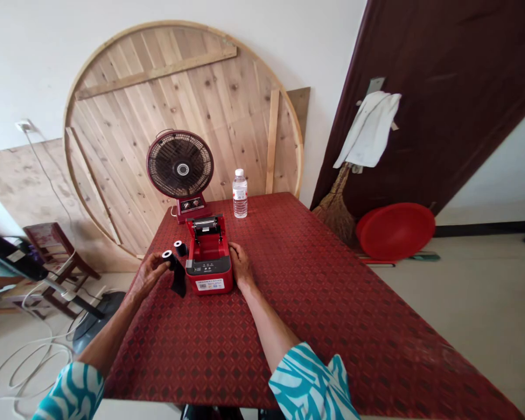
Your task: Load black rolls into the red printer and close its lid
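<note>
My left hand [149,275] holds a black ribbon roll [173,261] with a white core, and a strip of black film hangs loose from it onto the table. A second black roll [180,248] stands just beyond my fingers, its white core facing up. To the right sits a red compact printer [209,274] with its lid raised and its compartment open. My right hand [240,265] rests against the printer's right side, holding nothing.
The red patterned table [284,326] carries a desk fan [180,166] and a water bottle [240,194] at its far end. A round wooden board [114,116] leans behind them. A stool [56,262] and cables lie left; a broom [336,210] and red basin [396,231] lie right.
</note>
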`<state>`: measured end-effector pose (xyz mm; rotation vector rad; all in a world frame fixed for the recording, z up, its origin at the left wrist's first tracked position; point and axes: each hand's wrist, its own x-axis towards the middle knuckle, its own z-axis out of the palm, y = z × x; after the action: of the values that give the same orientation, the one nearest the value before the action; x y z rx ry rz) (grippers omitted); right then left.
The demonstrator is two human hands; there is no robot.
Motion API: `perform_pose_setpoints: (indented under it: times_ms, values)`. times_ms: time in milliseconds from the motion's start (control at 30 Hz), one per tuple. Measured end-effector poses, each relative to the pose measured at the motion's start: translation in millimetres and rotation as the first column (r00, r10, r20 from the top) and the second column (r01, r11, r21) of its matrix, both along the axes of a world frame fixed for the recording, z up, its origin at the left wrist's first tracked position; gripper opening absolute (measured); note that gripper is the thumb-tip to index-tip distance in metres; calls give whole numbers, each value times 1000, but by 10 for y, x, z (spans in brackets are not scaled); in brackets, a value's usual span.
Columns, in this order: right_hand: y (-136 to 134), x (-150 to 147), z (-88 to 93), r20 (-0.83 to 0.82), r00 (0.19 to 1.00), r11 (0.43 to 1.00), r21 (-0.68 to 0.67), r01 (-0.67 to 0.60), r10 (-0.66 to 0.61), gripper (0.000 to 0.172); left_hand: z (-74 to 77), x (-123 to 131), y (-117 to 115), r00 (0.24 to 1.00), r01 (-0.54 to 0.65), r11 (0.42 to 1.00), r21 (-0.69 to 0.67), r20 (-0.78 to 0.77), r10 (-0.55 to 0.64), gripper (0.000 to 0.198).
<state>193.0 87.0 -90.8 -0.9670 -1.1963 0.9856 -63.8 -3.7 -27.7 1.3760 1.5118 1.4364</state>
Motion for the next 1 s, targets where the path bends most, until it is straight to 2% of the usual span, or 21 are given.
perform_pose_setpoints:
  times_ms: [67,100,200,300,400,533,600,667,767,867,1000]
  values:
    - [6,-3,-7,4,1000,1000,6,7,-7,33,186,90,27,999,21,997,69,-45,-18,49]
    - [9,-5,-10,6,1000,1000,11,10,-10,33,288,157,52,994,68,994,82,-85,-61,50]
    - [16,-14,-16,1,1000,1000,25,17,-17,31,562,405,183,926,232,970,77,-323,-196,48]
    - [25,-26,-21,-6,1000,999,41,23,-23,29,719,646,369,741,363,932,23,-613,-274,37]
    - [36,-38,-23,3,1000,998,59,28,-29,29,771,827,563,549,447,886,-123,-744,-381,32]
    - [36,-46,-14,0,1000,998,55,28,-28,28,842,976,753,346,391,833,-391,-777,-526,29]
    - [29,-46,-4,-5,1000,999,46,27,-26,28,898,1017,804,282,338,815,-471,-775,-565,29]
    - [20,-41,8,-6,1000,999,35,21,-21,28,939,1031,825,254,323,805,-497,-774,-580,30]
    - [11,-36,25,2,1000,999,32,13,-14,28,935,1006,808,268,354,825,-440,-798,-540,33]
    - [13,-39,33,3,1000,999,40,16,-16,29,870,969,763,259,343,878,-334,-865,-430,34]
    - [21,-47,27,-14,1000,998,52,29,-28,29,742,997,781,222,322,901,-292,-902,-372,24]
